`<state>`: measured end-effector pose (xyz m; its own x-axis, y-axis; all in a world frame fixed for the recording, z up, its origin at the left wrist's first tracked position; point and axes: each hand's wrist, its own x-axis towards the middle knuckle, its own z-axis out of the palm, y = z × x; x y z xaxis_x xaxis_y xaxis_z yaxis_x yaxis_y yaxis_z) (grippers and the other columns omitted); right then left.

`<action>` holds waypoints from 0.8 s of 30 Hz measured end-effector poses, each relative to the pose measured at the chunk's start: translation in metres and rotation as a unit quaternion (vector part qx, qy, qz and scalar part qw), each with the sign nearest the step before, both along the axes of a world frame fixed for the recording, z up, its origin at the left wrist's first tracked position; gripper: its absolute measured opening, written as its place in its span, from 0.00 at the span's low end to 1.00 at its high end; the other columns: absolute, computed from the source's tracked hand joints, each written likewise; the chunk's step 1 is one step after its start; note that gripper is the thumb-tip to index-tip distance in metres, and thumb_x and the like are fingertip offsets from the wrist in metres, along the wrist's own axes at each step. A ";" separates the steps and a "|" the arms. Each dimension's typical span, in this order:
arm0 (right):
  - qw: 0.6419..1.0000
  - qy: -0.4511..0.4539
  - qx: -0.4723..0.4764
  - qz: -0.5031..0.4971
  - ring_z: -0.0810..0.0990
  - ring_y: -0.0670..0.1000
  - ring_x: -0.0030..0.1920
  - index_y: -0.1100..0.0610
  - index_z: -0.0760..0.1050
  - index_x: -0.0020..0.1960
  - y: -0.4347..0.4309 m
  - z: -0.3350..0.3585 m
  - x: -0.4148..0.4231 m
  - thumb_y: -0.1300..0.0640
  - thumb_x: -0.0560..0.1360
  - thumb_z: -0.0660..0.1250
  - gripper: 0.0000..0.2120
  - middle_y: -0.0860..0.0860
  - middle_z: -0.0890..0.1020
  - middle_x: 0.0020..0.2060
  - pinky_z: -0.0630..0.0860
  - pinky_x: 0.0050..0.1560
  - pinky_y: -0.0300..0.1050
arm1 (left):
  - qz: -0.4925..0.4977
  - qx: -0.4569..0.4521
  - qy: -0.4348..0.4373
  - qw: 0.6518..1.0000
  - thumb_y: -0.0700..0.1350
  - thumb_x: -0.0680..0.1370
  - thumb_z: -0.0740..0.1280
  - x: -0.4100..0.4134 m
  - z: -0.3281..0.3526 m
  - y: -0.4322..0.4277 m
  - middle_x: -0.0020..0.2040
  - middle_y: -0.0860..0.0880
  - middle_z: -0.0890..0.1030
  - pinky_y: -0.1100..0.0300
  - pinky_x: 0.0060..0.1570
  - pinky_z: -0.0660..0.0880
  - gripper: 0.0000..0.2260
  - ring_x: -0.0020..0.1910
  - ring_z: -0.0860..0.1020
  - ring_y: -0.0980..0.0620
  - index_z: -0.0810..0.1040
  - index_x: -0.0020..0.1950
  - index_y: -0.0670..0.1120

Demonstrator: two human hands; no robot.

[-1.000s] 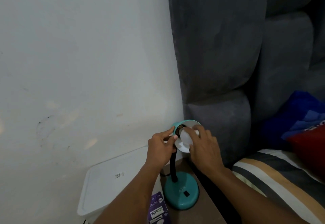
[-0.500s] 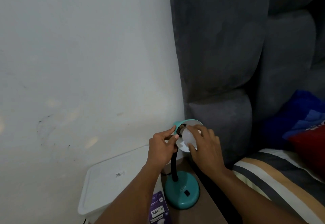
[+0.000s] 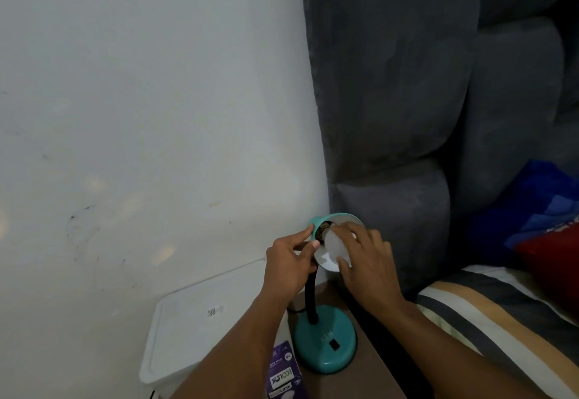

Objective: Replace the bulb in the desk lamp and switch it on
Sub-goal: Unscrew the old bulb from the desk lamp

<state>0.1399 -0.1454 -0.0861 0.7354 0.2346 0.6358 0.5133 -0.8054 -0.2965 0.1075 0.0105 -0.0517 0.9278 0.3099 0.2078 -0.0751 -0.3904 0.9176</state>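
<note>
Head view: right hand (image 3: 365,260) curled around white bulb (image 3: 336,246) (inside teal shade (image 3: 317,221)), left hand (image 3: 289,260) pinching shade.

Left hand (image 3: 289,262) pinching lamp shade (image 3: 316,224) rear; right hand (image 3: 368,262) fingers curled round bulb (image 3: 333,243) at shade mouth.

I see a teal desk lamp (image 3: 326,347) low in the frame's centre, with a black gooseneck (image 3: 310,301) and a black switch (image 3: 334,344) on its base. Its shade (image 3: 344,219) is teal outside and white inside, around a frosted white bulb (image 3: 335,246). At the bottom centre I make out a purple bulb box (image 3: 283,373) with white lettering. The wall (image 3: 141,101) on the left is off-white with dark scuffs, above a white lidded bin (image 3: 194,329). Upper right, the headboard (image 3: 407,85) is dark grey. The bedding (image 3: 501,329) at lower right is striped cream, tan and charcoal, below blue and red pillows (image 3: 545,220).
</note>
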 end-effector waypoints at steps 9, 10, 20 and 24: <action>0.999 0.003 0.020 0.037 0.75 0.55 0.57 0.49 0.65 0.71 -0.002 -0.001 0.002 0.51 0.67 0.76 0.36 0.51 0.75 0.65 0.75 0.51 0.51 | 0.001 0.001 -0.001 1.000 0.45 0.79 0.71 0.001 0.000 0.000 0.58 0.47 0.85 0.53 0.49 0.85 0.19 0.51 0.85 0.48 0.78 0.70 0.49; 0.999 0.014 0.033 0.033 0.74 0.55 0.57 0.50 0.65 0.71 -0.002 -0.001 0.002 0.48 0.67 0.76 0.36 0.51 0.75 0.66 0.75 0.52 0.52 | 0.001 0.000 -0.001 1.000 0.46 0.79 0.71 0.001 0.000 0.000 0.57 0.48 0.85 0.53 0.49 0.85 0.19 0.51 0.85 0.48 0.78 0.69 0.50; 0.999 0.043 0.023 0.004 0.76 0.55 0.54 0.52 0.68 0.70 -0.006 0.000 0.003 0.43 0.67 0.75 0.35 0.52 0.77 0.63 0.76 0.49 0.51 | -0.002 -0.007 0.001 1.000 0.46 0.79 0.72 0.000 0.001 0.000 0.57 0.47 0.85 0.50 0.49 0.85 0.19 0.51 0.85 0.46 0.78 0.69 0.51; 0.999 0.007 -0.032 0.039 0.75 0.54 0.56 0.49 0.64 0.72 -0.007 0.000 0.002 0.52 0.68 0.75 0.36 0.51 0.74 0.68 0.75 0.49 0.50 | -0.006 -0.010 0.003 1.000 0.45 0.79 0.71 0.000 0.001 0.000 0.57 0.47 0.85 0.52 0.48 0.85 0.19 0.51 0.85 0.47 0.78 0.70 0.50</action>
<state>0.1417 -0.1525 -0.0865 0.7211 0.3315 0.6083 0.5723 -0.7798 -0.2536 0.1078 0.0104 -0.0506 0.9324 0.3036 0.1959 -0.0740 -0.3704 0.9259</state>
